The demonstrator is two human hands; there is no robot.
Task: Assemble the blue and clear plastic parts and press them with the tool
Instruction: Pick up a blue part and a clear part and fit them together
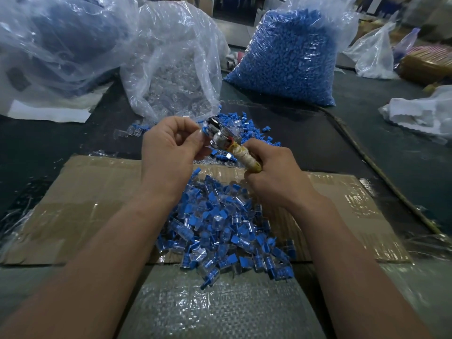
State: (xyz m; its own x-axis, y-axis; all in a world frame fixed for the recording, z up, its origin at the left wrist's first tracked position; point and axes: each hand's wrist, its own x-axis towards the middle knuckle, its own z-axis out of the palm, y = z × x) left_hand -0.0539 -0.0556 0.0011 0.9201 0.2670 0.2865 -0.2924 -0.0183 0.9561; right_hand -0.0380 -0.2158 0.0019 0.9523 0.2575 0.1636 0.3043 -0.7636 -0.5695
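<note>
**Item 1: small part** [204,130]. Blue plastic. Any clear half on it is too small to make out.
- Location: in the air above the surface [49,143], between the loose blue pieces [247,127] and the pile of joined pieces [220,231].
- Hold: the left hand [171,148] pinches it at the tips, fingers [194,140] together on it, pressed against the head of the tool.
- Handling (judged): very light, stiff, smooth and probably slippery. Thin clear walls would likely crack if pressed off-centre.
- Where to hold (judged): best taken by the blue end, with the fingertips kept out of the tool's mouth.

**Item 2: tool** [217,137]. Shiny metal head with a handle wrapped in yellowish tape.
- Hold: the right hand [276,174] has its fingers [265,155] clamped round the wrapped handle.
- Handling (judged): much heavier than the part. The wrapping gives a sure grip, so take hold there and not on the bare metal.

**Item 3: stock.**
- The pile of joined pieces lies on the cardboard [97,204], near the person.
- The loose blue pieces lie just behind the hands.
- The bag of clear pieces [176,69] stands open behind the left hand.
- The bag of blue pieces [288,57] stands full, further back on the right.
</note>
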